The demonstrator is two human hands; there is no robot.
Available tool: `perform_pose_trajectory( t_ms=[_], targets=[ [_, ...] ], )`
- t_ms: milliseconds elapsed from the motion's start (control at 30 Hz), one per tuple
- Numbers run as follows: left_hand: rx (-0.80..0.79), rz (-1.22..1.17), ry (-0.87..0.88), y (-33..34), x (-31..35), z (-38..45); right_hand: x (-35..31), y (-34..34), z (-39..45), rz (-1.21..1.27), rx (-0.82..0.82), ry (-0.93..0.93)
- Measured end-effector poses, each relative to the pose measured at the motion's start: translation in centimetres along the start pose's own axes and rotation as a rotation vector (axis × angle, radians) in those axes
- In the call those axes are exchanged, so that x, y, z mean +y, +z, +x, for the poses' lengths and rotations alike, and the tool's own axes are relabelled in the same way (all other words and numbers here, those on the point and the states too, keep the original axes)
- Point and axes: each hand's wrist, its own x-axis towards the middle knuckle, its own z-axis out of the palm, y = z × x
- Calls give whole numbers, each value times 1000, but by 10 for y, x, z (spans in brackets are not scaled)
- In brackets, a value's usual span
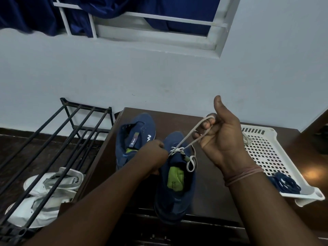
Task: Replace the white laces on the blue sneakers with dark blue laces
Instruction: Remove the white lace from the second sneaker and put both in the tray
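On the dark brown wooden table [213,174], against the pale wall, two blue knit sneakers with green insoles are set side by side; the nearer sneaker [175,183] is being unlaced, while the farther sneaker [134,137] appears already stripped of its lace. A loop of flat white lace [186,137] is drawn up out of the nearer shoe's eyelets by the right hand [220,137], whose fingers are curled round the loop with the thumb standing upward and the palm turned towards the camera. The shoe is steadied at its collar by the left hand [156,153], whose fingers are curled over the rim beside the eyelets; exactly what is pinched there cannot be told. The step is probably best done by pulling one crossing at a time, along the line of the eyelets, with the shoe held down firmly so that it is not lifted or twisted. To the right, in a white perforated plastic tray [266,139], a coil of dark blue laces [284,183] is kept at the near end, and what seems a removed white lace [246,139] lies at the far end.
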Motion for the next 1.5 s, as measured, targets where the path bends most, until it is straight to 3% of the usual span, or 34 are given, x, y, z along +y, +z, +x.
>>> perform_pose_trajectory(
  t_ms=[100, 333, 533, 833, 967, 1067, 1167, 1267, 1367, 1500],
  targets=[
    [9, 144, 65, 2, -1, -3, -3, -1, -2, -74, -58, 119],
    [-9, 271, 242, 3, -3, 0, -7, -1, -7, -123, -309, 37],
    [-22, 293, 269, 2, 2, -5, -14, -7, -3, -169, -311, 148],
    [28, 442, 362, 10, -9, 7, -20, 4, -13, -31, -449, -90],
    [91, 531, 437, 18, -15, 4, -20, -3, -10, -341, -394, -115],
    [108, 636, 529, 28, -23, 12, -8, -5, -14, -656, -459, -64],
    [181, 531, 495, 31, -24, 31, 4, -7, -13, -1000, -419, -32],
    [168, 324, 436, 23, -12, 23, 18, -22, -1, -1525, -212, -44],
    [140, 32, 299, 18, -8, 19, 23, -31, 1, -1583, -167, 154],
    [92, -185, 225, 19, -4, 17, 22, -29, 1, -1527, -183, 215]
  ],
)
